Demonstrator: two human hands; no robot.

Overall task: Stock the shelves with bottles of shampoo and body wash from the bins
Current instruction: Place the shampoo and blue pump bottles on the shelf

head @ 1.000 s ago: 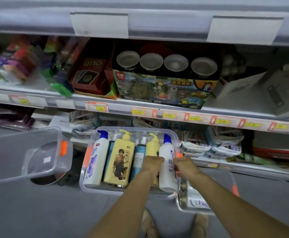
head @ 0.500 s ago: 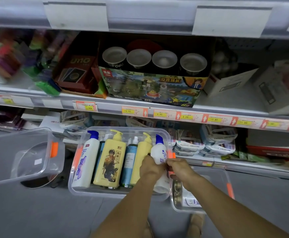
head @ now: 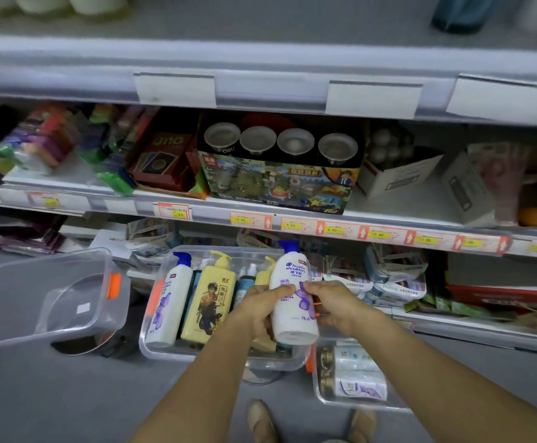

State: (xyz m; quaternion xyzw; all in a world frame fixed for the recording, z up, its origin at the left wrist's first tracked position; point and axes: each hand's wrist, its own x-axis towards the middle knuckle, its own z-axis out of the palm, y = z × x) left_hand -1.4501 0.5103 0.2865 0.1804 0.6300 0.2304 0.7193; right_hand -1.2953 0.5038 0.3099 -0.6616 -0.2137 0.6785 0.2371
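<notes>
A white shampoo bottle (head: 292, 298) with a blue pump cap and purple flowers is lifted above the clear bin (head: 152, 346). My left hand (head: 260, 310) grips its left side and my right hand (head: 334, 303) grips its right side. In the bin lie another white bottle (head: 168, 302) with a blue cap, a yellow pump bottle (head: 209, 303), a blue bottle (head: 245, 287) and a second yellow bottle (head: 265, 274), partly hidden behind my left hand. Above is a grey shelf (head: 260, 24).
An empty clear bin (head: 46, 298) with orange clips is tilted at the left. A smaller clear bin (head: 350, 375) with packaged goods sits on the floor at the right. The middle shelf holds toy boxes (head: 276, 183), the lower shelf small packs (head: 395, 276). My feet (head: 264, 423) are below.
The white bottle has risen out of the bin, held by both hands. The camera has tilted up, so the top shelf comes into view.
</notes>
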